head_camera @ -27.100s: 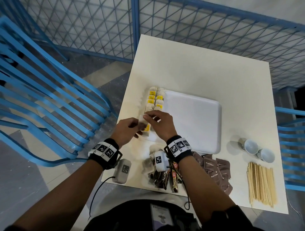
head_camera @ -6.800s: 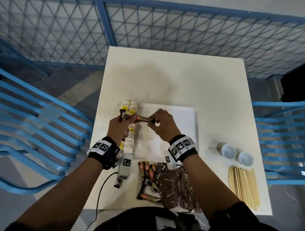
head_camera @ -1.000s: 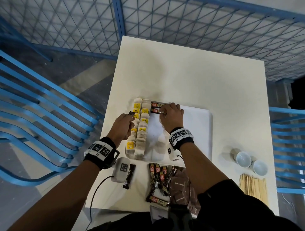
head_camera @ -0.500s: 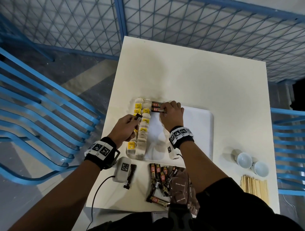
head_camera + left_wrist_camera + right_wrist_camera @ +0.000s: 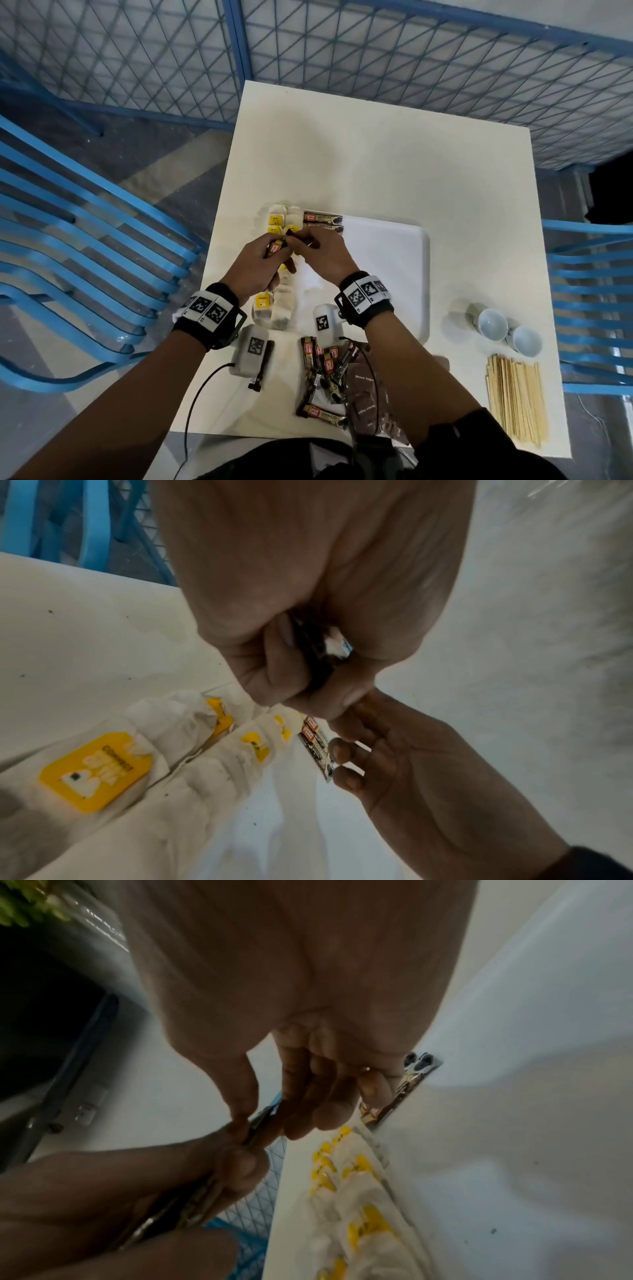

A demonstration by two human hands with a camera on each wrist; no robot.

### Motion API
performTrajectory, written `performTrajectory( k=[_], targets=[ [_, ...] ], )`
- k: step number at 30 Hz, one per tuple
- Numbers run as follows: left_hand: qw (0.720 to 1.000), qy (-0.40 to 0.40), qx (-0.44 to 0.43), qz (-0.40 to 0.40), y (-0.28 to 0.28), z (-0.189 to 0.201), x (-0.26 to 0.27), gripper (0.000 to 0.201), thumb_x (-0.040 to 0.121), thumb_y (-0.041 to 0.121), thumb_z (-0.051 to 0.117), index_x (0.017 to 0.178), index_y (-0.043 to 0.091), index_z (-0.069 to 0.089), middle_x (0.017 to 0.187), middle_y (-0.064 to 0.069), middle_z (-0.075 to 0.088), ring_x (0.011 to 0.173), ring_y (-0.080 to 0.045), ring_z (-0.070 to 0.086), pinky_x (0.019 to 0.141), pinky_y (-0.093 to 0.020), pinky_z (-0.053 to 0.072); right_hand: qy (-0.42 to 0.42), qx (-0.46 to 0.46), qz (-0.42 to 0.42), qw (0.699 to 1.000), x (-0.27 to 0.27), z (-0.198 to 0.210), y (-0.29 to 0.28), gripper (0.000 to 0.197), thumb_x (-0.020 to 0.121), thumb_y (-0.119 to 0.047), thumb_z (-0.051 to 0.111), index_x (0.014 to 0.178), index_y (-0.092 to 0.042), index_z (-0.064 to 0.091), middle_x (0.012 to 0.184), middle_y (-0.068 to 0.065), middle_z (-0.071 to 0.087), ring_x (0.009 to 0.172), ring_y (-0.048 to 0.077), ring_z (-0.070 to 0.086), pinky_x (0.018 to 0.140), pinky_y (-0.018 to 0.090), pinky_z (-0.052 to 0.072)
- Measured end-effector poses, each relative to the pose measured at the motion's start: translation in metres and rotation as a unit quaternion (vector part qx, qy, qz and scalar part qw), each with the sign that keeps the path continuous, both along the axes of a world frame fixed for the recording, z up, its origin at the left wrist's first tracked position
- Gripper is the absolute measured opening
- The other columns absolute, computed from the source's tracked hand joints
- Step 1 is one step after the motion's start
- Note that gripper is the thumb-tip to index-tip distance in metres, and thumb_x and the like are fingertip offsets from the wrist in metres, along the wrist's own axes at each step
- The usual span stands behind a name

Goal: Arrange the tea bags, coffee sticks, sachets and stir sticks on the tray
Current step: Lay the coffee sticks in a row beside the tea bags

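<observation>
Both hands are meeting above the left part of the tray [image 5: 387, 274]; the left hand [image 5: 255, 270] is gripping a small bundle of coffee sticks [image 5: 275, 247] in curled fingers, and the right hand [image 5: 322, 255] is pinching the end of one stick between thumb and forefinger, as I am judging in order to draw it out of the bundle.

Two coffee sticks [image 5: 322, 222] are already lying side by side at the far edge of the tray, just beside the two rows of tea bags [image 5: 279, 236]; more sticks [image 5: 320, 373] are waiting in a loose pile on the table [image 5: 376, 154] near the person, with the brown sachets [image 5: 368, 397] touching them; the stir sticks [image 5: 515, 397] are lying well apart on the right, not yet on the tray.

What is risking here: the pulled stick is perhaps dragging a second one out, so it is falling onto the tea bags and disturbing the rows; also the right hand, when it is lowering the stick, is possibly pushing the two laid ones out of line, because they are only resting loose.

How many sticks the left hand is holding I cannot tell; the fingers are covering most of them; the middle tea bags are hidden under the hands; the wrist views are blurred and dark at the edges.
</observation>
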State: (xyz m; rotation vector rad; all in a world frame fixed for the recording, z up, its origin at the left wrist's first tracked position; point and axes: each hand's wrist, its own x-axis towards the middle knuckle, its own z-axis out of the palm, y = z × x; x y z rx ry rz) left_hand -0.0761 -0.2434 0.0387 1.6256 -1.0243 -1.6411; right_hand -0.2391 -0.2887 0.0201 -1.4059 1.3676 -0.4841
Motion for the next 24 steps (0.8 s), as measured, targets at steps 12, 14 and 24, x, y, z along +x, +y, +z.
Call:
performTrajectory(
  k=[12,14,24],
  targets=[
    [0.995,0.021,0.003,0.097,0.013,-0.011,-0.011,0.029,0.102,0.031,0.061,0.098,0.005,0.072,0.086,-0.011,0.076,0.037,-0.014,0.031,0.040,-0.021,0.024,-0.093,0.002,-0.122,0.988,-0.027,0.013,0.012,0.002,0.093,-0.014,0.069,0.093,-0.015,0.069,0.074,0.001,0.068,0.058,0.017,0.057,0.058,0.024,0.045],
    [0.993,0.044,0.002,0.111,0.015,-0.012,-0.014,0.020,0.101,0.026,0.063,0.101,0.009,0.073,0.094,-0.012,0.077,0.037,-0.013,0.030,0.040,-0.021,0.023,-0.121,0.026,-0.137,0.983,-0.027,0.014,0.016,0.007,0.095,-0.015,0.067,0.100,-0.010,0.070,0.077,0.003,0.067,0.061,0.019,0.059,0.055,0.026,0.043],
    [0.988,0.021,-0.029,0.151,0.026,-0.005,-0.018,0.029,0.081,0.007,0.082,0.109,0.016,0.078,0.064,0.009,0.064,0.043,-0.011,0.036,0.041,-0.021,0.033,-0.183,0.032,-0.150,0.971,-0.036,0.016,0.031,0.014,0.091,0.002,0.067,0.104,0.001,0.071,0.079,0.016,0.070,0.068,0.031,0.066,0.068,0.040,0.055]
  ],
)
